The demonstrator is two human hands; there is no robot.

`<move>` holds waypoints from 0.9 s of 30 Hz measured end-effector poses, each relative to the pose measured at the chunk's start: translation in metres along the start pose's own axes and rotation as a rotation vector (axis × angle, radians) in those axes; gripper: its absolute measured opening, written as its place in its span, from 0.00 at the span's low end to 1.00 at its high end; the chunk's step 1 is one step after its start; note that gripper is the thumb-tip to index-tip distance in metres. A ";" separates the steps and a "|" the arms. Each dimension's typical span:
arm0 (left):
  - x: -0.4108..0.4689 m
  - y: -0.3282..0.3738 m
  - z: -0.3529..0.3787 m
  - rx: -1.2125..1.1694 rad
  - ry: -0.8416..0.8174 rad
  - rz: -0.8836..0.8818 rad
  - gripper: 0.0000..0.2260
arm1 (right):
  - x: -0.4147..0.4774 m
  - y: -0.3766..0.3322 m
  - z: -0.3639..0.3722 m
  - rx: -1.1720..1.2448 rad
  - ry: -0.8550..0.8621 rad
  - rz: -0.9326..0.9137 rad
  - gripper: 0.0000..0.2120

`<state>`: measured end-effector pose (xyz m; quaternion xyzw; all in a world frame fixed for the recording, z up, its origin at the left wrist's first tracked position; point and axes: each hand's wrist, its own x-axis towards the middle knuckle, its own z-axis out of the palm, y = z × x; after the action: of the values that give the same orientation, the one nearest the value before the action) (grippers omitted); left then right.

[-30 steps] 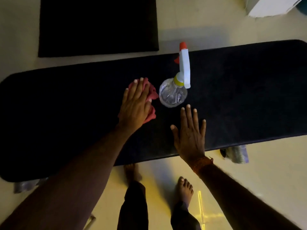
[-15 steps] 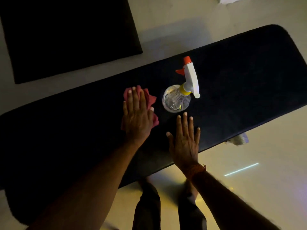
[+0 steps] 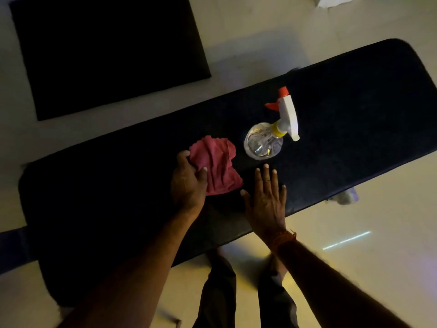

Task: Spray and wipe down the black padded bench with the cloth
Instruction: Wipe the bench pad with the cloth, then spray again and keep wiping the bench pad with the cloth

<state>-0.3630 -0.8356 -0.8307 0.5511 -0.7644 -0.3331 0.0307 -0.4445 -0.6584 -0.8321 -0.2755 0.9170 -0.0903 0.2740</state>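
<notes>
Taken from a single wide-angle camera worn on the head, aimed forward and steeply down, nearly overhead of the black padded bench (image 3: 343, 110) slanting across the frame from lower left to upper right. Near enough for both forearms (image 3: 142, 256) to enter from the bottom edge, left hand (image 3: 188, 185) and right hand (image 3: 267, 204) close to centre, with legs (image 3: 217, 292) directly below and pale floor (image 3: 248, 39) beyond the bench at top and right.

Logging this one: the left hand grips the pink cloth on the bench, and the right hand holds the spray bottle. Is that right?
Not quite. The right hand holds nothing: it is open and flat, fingers spread, on the black bench, just short of the spray bottle. The left hand does grip the pink cloth on the bench. The head view shows this.
</notes>
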 end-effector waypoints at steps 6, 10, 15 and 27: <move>-0.016 -0.014 -0.016 0.110 0.160 -0.010 0.25 | 0.001 0.005 -0.007 -0.027 -0.021 -0.054 0.40; -0.030 -0.015 -0.002 0.437 0.111 0.395 0.30 | 0.002 0.011 -0.012 -0.053 -0.049 -0.084 0.38; -0.028 0.014 0.013 0.548 -0.084 0.470 0.39 | 0.006 0.023 -0.034 0.002 -0.132 -0.110 0.32; -0.003 0.101 0.015 0.399 -0.326 0.468 0.41 | 0.071 -0.002 -0.117 0.813 0.197 -0.019 0.43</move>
<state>-0.4510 -0.8083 -0.7869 0.2957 -0.9150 -0.2446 -0.1246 -0.5578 -0.6980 -0.7663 -0.1434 0.8258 -0.4736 0.2705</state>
